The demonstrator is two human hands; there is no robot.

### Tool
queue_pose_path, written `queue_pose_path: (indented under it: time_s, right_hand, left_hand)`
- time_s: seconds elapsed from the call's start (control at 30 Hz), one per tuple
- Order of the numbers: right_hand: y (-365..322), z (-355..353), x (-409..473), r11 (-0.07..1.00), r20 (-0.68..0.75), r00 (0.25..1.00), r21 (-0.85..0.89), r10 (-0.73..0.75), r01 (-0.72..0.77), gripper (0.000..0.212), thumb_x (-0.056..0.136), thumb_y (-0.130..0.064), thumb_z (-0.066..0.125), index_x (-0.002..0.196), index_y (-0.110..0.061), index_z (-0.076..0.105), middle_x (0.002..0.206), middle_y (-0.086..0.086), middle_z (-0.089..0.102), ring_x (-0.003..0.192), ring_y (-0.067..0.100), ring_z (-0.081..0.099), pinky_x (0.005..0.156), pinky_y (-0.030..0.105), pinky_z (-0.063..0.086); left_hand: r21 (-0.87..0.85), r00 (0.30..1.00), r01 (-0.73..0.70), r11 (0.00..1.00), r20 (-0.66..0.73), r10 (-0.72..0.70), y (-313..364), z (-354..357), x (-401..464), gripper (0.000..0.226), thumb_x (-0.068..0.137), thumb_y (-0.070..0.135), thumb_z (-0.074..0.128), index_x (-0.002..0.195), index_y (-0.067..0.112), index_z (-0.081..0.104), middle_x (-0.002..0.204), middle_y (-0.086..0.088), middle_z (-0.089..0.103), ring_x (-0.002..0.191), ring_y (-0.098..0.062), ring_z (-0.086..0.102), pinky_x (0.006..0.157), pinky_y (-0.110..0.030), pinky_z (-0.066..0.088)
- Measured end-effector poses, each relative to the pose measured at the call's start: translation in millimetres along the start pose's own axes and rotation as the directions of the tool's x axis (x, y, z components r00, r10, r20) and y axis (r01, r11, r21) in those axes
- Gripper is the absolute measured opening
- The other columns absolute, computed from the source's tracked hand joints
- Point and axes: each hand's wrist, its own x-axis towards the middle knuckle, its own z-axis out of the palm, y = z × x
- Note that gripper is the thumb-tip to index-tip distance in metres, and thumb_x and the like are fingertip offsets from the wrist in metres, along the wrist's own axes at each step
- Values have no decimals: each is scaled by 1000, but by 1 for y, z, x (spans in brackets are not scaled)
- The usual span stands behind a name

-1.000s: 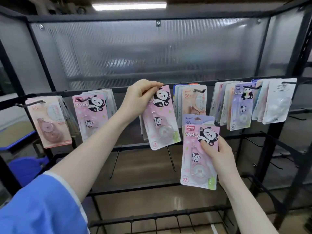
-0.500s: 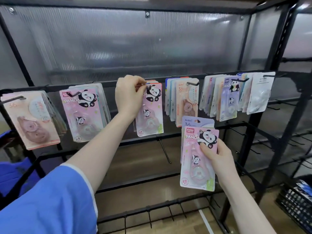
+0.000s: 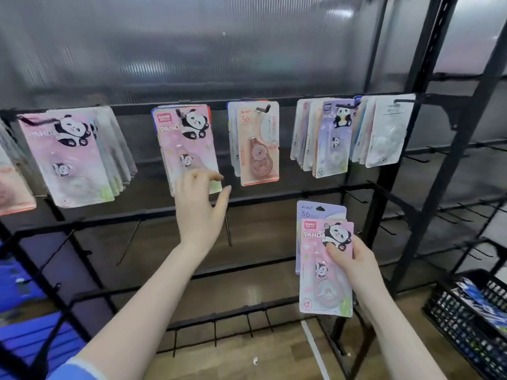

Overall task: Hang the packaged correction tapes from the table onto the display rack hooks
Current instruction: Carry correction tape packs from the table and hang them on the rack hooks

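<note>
Gripping two packaged correction tapes [image 3: 325, 267], the right hand [image 3: 354, 263] curls tight; the left hand [image 3: 200, 207] hangs loosely spread, holding nothing.

Two packaged tapes [image 3: 326, 267] in hand, roughly six hanging bunches [image 3: 189, 144], one black crate [image 3: 466, 311].

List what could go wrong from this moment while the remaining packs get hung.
1. The right hand grips two stacked packs, a pink panda pack in front of a lavender pack; pulling one free might drop the other.
2. The open left hand is next to the hung pink pack; brushing it may set it swinging on its hook.
</note>
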Motion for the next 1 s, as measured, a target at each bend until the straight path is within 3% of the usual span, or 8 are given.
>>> queue_pose_path:
  time_s: [0.17, 0.33, 0.5, 0.57, 0.63, 0.7, 0.8, 1.0]
  right_hand:
    - [13, -78, 20, 998, 93, 995, -47, 35, -31, 24, 77, -30, 66, 100, -22, 65, 98, -3, 72, 94, 21, 68, 86, 47, 54]
    - [18, -145, 40, 996, 123, 990, -62, 70, -63, 11, 86, -18, 68, 96, -23, 66, 96, -3, 72, 94, 22, 68, 82, 43, 54]
    - [20, -192, 52, 995, 175, 981, -58, 87, -78, 26, 76, -27, 65, 101, -20, 65, 98, -3, 73, 92, 19, 69, 77, 34, 55]
    - [25, -207, 57, 995, 171, 981, -49, 95, -88, 24, 80, -23, 67, 103, -18, 65, 99, -4, 73, 92, 16, 69, 77, 31, 55]
    - [31, -221, 63, 992, 175, 977, -59, 124, -115, 20, 82, -18, 68, 102, -19, 65, 98, -5, 73, 92, 15, 68, 78, 31, 55]
    - [35, -230, 69, 986, 199, 969, -111, 148, -128, 18, 87, -10, 65, 100, -21, 65, 97, -9, 73, 91, 10, 68, 77, 27, 53]
    - [42, -237, 78, 978, 193, 967, -157, 164, -135, 20, 88, -7, 62, 102, -21, 67, 100, -8, 73, 95, 11, 67, 82, 30, 52]
    - [55, -235, 104, 969, 104, 970, -133, 222, -207, 13, 88, -7, 62, 97, -15, 69, 95, 2, 73, 93, 25, 68, 82, 45, 54]
  left_hand:
    - [18, 982, 13, 1000, 188, -16, 73, 54, -36, 22, 86, 28, 60, 96, 9, 64, 97, -7, 61, 93, -28, 53, 84, -17, 26]
    - [-97, 941, 27, 995, 337, 8, 142, 107, -56, 29, 88, 35, 55, 99, 10, 66, 100, -2, 64, 98, -19, 53, 92, -4, 24]
    - [-243, 782, 130, 961, 621, 51, 193, 160, -60, 31, 92, 28, 64, 120, 15, 63, 118, 5, 63, 108, -5, 52, 90, -10, 33]
    - [-304, 712, 257, 918, 701, 33, 208, 179, -58, 31, 90, 25, 67, 120, 19, 62, 110, 8, 66, 96, 0, 57, 85, -10, 40]
    - [-334, 670, 408, 850, 741, -31, 219, 196, -56, 27, 87, 21, 70, 114, 23, 64, 96, 9, 66, 78, -1, 57, 77, -10, 44]
    - [-334, 636, 471, 817, 770, -52, 226, 213, -54, 20, 86, 20, 72, 104, 27, 66, 92, 10, 66, 74, -2, 55, 72, -11, 45]
    - [-338, 582, 459, 821, 813, 9, 229, 236, -52, 3, 88, 19, 68, 88, 19, 71, 83, 12, 67, 71, 2, 54, 66, -15, 44]
    - [-329, 608, 448, 831, 794, -14, 213, 269, -49, 10, 89, 17, 65, 80, 22, 69, 77, 14, 65, 68, 5, 51, 61, -10, 37]
